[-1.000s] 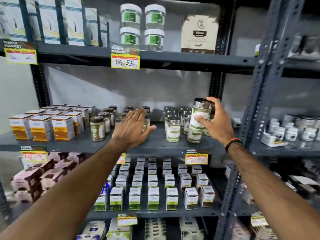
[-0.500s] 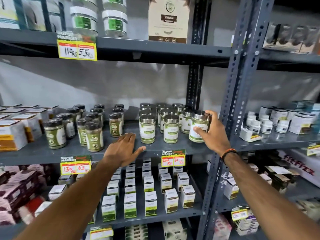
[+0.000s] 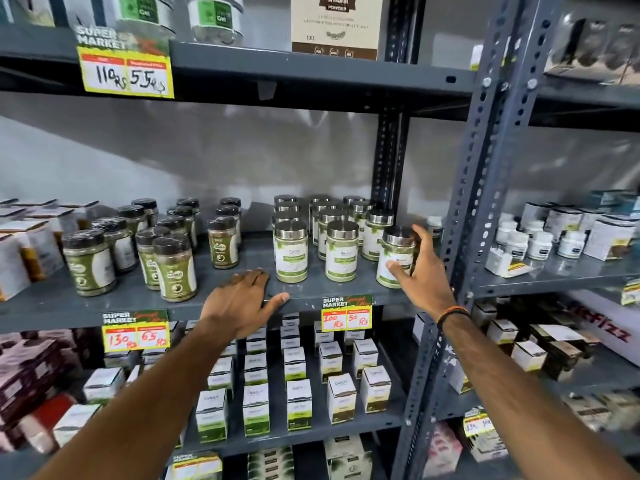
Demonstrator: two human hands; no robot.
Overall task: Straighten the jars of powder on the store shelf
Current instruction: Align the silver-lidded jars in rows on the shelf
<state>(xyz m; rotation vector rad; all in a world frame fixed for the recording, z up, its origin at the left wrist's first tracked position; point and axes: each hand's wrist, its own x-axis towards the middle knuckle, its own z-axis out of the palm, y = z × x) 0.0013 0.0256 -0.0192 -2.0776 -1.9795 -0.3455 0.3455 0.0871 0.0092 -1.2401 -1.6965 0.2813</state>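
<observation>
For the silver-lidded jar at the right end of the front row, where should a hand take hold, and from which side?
Grip the silver-lidded jar around its round labelled body, below the lid. Come from the front right, where the right hand already is. It stands upright at the row's end; neighbouring jars crowd its left and back, and the upright post stands close on the right.

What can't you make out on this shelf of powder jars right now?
- Head view: the rear steel-lid jars, hidden behind the front rows.
- Small print on the jar at the right hand: thumb and blur cover it.
- Gel tubs on the top shelf: cut off by the upper edge.
- Far-right boxes: blurred.
</observation>
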